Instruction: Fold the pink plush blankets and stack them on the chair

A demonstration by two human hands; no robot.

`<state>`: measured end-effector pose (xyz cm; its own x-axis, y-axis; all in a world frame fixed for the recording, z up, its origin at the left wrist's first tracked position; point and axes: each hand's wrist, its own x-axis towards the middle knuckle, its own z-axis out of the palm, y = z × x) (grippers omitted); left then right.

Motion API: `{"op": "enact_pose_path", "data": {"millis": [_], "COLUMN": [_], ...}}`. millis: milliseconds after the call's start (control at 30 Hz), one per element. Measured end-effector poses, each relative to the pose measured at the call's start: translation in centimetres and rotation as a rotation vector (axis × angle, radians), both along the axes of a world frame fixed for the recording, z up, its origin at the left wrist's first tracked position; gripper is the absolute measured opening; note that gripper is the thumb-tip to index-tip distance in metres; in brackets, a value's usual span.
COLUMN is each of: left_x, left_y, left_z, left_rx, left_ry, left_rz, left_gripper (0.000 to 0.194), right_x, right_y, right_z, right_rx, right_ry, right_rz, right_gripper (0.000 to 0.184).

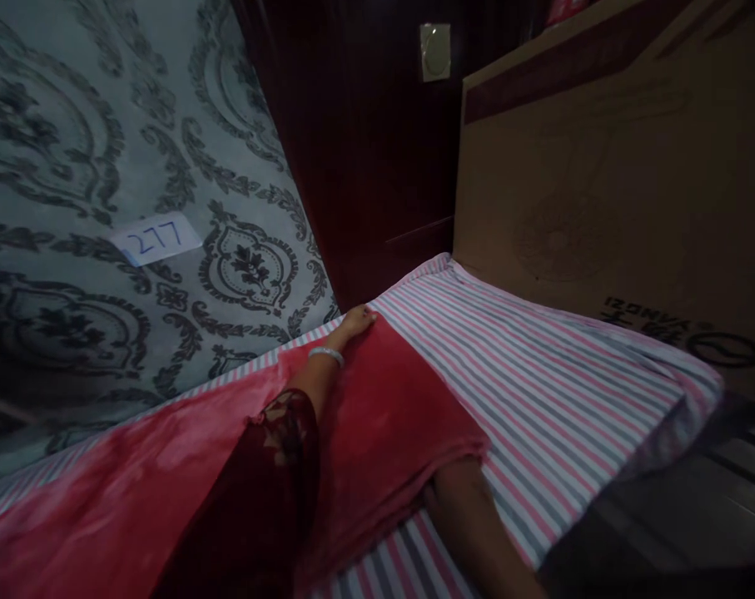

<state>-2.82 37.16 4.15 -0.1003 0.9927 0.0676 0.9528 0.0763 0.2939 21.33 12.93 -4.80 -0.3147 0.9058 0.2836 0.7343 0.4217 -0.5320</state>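
Head cam: we see a fuzzy red cloth, like a plush blanket (393,408), running from the lower L corner of the pic to the centre, atop a white, grey & pink striped fabric sheet (527,366). Its deeper-red centre part is folded in layers, edges stacked just below centre; the lower-L part is paler, pinkish & spread out.

Our L hand (355,320) is at the cloth's far corner, approx. mid-frame, fingers together & partly curled, touching it; can't tell if they pinch it. We've a silvery bracelet (326,355) on that wrist & a dark red sleeve w/ lacy cuff (252,491). Our R forearm (483,528) comes in from bottom centre-R, going under the cloth's near corner; R hand's hidden there, so we can't tell how open it is or what it has hold of.

Upper L: blue-grey wallpaper w/ dark ornate motifs (252,266), bearing a white paper label, handwritten "277" (157,239). Top centre: glossy dark red panel (365,150) w/ a pale square plate w/ round middle (436,52). Upper R: big brown cardboard box (633,175) w/ dark red band, faint fan drawing & black print, just beyond the sheet's far edge.
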Motion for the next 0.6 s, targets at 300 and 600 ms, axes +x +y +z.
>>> {"op": "enact_pose_path", "data": {"millis": [300, 600], "left_x": [-4.2, -3.6], "left_y": [-13.7, -18.6], "left_z": [1.2, -2.0], "left_rx": [-0.048, -0.066], "left_ry": [0.179, 0.083], "left_rz": [0.017, 0.109], "left_gripper": [0.066, 0.067], "right_x": [4.6, 3.9], "right_y": [-2.6, 3.9], "right_z": [4.1, -0.3], "right_rx": [0.194, 0.249], "right_ry": [0.229, -0.009], "right_rz": [0.177, -0.013], "right_gripper": [0.031, 0.056]}}
